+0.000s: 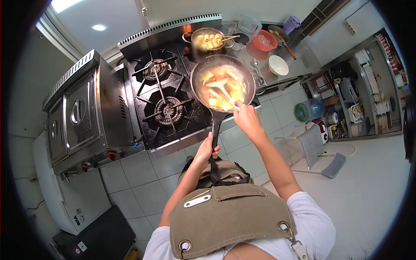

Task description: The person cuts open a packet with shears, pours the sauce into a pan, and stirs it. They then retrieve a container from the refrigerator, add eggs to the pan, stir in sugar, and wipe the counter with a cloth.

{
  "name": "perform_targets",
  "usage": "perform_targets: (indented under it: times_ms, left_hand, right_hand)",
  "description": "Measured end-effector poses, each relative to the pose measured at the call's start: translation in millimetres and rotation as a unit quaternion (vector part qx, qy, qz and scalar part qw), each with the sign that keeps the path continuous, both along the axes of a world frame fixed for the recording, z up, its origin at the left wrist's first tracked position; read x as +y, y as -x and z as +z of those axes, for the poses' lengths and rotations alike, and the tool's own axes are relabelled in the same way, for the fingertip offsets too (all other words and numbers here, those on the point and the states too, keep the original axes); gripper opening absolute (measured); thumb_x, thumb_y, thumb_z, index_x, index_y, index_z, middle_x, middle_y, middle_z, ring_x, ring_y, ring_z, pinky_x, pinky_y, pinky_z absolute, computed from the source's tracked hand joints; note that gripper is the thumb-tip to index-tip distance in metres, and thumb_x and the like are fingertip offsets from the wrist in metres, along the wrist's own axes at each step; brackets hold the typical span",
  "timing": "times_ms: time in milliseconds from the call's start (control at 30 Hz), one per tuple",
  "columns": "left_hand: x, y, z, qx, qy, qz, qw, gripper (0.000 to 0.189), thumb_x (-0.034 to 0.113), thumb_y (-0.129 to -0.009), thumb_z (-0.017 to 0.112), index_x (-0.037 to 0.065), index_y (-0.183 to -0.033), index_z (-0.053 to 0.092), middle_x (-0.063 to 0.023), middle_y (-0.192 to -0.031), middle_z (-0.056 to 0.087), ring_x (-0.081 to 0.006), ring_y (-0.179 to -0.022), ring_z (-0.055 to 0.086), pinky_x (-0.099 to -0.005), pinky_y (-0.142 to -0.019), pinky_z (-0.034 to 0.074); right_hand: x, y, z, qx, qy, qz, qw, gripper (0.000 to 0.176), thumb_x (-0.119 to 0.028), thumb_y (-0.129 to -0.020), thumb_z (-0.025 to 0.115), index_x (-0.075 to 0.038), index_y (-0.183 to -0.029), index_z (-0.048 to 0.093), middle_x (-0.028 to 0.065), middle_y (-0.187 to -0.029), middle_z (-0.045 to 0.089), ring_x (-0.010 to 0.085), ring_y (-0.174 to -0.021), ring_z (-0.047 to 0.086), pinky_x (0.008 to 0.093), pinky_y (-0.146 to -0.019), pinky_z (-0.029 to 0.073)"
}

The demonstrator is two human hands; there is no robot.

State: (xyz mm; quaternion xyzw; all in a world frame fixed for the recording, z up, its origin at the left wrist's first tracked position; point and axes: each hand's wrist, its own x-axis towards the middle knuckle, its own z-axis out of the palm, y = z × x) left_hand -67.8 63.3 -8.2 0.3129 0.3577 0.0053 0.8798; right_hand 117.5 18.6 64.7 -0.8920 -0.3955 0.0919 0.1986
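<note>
My left hand point(207, 149) is wrapped round the black handle of a dark frying pan point(194, 82) on the right part of the stove. In my right hand point(247, 116) is the handle of a pale spatula point(221, 86), whose flat head lies in the food. Pieces of food in orange-red sauce point(229, 74) cover the middle of the pan, slightly hazy as if with steam. Behind the pan, a metal pot point(209, 38) holds rolled yellowish pieces on sticks.
Two bare burners point(168, 110) lie left of the pan. On the counter to the right are a red bowl point(264, 40), a white bowl point(278, 65), a small pan point(278, 34) and a purple container point(291, 24). A grey chair point(310, 145) stands at lower right.
</note>
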Motion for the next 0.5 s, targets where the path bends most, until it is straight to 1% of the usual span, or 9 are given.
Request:
perform_targets:
  times_ms: [33,133,200,267,300,367,433,467,500]
  left_hand:
    - [0,-1,0,0.007,-0.004,0.008,1.0,0.041,0.052,-0.094,0.035,0.012,-0.097,0.04,0.0012,-0.061,0.041,-0.006,-0.047,0.033,-0.0207,-0.043,0.026]
    - [0,-2,1,0.006,0.008,0.011,1.0,0.042,0.053,-0.093,0.034,0.011,-0.097,0.04,0.0009,-0.061,0.041,-0.0062,-0.047,0.033,-0.0209,-0.043,0.026]
    - [1,0,-1,0.0,0.018,0.008,1.0,0.042,0.053,-0.093,0.034,0.011,-0.096,0.039,0.0006,-0.061,0.041,-0.0064,-0.047,0.033,-0.0208,-0.043,0.027]
    - [1,0,-1,-0.002,0.016,0.005,1.0,0.042,0.053,-0.093,0.034,0.011,-0.095,0.039,0.0005,-0.061,0.041,-0.0064,-0.047,0.033,-0.0207,-0.043,0.027]
    - [1,0,-1,-0.004,0.013,0.002,1.0,0.042,0.053,-0.093,0.034,0.011,-0.095,0.038,0.0004,-0.062,0.041,-0.0064,-0.048,0.033,-0.0205,-0.044,0.027]
    - [2,1,2,-0.024,0.015,-0.006,1.0,0.041,0.052,-0.094,0.034,0.011,-0.094,0.037,-0.0001,-0.063,0.041,-0.0064,-0.048,0.033,-0.0203,-0.044,0.029]
    - [2,1,4,-0.007,0.015,-0.012,1.0,0.043,0.054,-0.093,0.032,0.013,-0.1,0.041,0.0013,-0.063,0.039,-0.0064,-0.051,0.032,-0.0199,-0.045,0.028]
    - [1,1,1,-0.005,0.013,-0.011,1.0,0.044,0.055,-0.093,0.031,0.013,-0.103,0.042,0.0017,-0.063,0.039,-0.0064,-0.051,0.032,-0.0199,-0.045,0.028]
    - [2,1,2,-0.005,0.013,-0.012,1.0,0.044,0.055,-0.093,0.031,0.013,-0.103,0.042,0.0017,-0.063,0.039,-0.0064,-0.051,0.032,-0.0199,-0.045,0.028]
  right_hand:
    - [-3,6,2,0.008,0.005,0.016,1.0,0.02,-0.013,-0.082,0.05,-0.002,-0.096,0.06,0.0267,-0.072,0.061,0.043,-0.071,0.061,0.0496,-0.067,0.049]
    - [-29,16,17,0.023,0.039,0.009,0.999,0.02,-0.012,-0.082,0.052,-0.004,-0.099,0.059,0.0252,-0.072,0.061,0.0427,-0.072,0.061,0.0502,-0.067,0.049]
    - [-42,12,27,0.034,0.063,0.0,0.997,0.02,-0.012,-0.082,0.052,-0.005,-0.1,0.058,0.0235,-0.074,0.062,0.0422,-0.073,0.061,0.0494,-0.067,0.049]
    - [-48,-2,20,0.014,0.062,-0.009,0.998,0.02,-0.012,-0.083,0.052,-0.005,-0.1,0.058,0.0233,-0.074,0.062,0.042,-0.074,0.061,0.0491,-0.068,0.049]
    - [-47,-9,16,-0.006,0.061,-0.018,0.998,0.02,-0.012,-0.083,0.052,-0.004,-0.1,0.058,0.023,-0.075,0.063,0.0419,-0.075,0.061,0.0487,-0.068,0.049]
    - [-39,-22,6,-0.018,0.011,-0.027,0.999,0.019,-0.011,-0.083,0.052,-0.003,-0.098,0.058,0.0238,-0.077,0.063,0.0412,-0.077,0.061,0.0477,-0.069,0.049]
    - [-23,-29,5,-0.01,-0.006,-0.023,1.0,0.019,-0.012,-0.083,0.052,-0.002,-0.098,0.059,0.0242,-0.077,0.063,0.0405,-0.077,0.061,0.0469,-0.07,0.049]
    - [-16,-34,-5,-0.01,-0.025,-0.014,1.0,0.02,-0.011,-0.082,0.053,-0.002,-0.098,0.059,0.0249,-0.076,0.062,0.0401,-0.077,0.061,0.0464,-0.07,0.049]
    - [-9,-32,-5,-0.01,-0.025,-0.015,1.0,0.02,-0.011,-0.082,0.053,-0.002,-0.098,0.059,0.0249,-0.076,0.062,0.0401,-0.077,0.061,0.0464,-0.07,0.049]
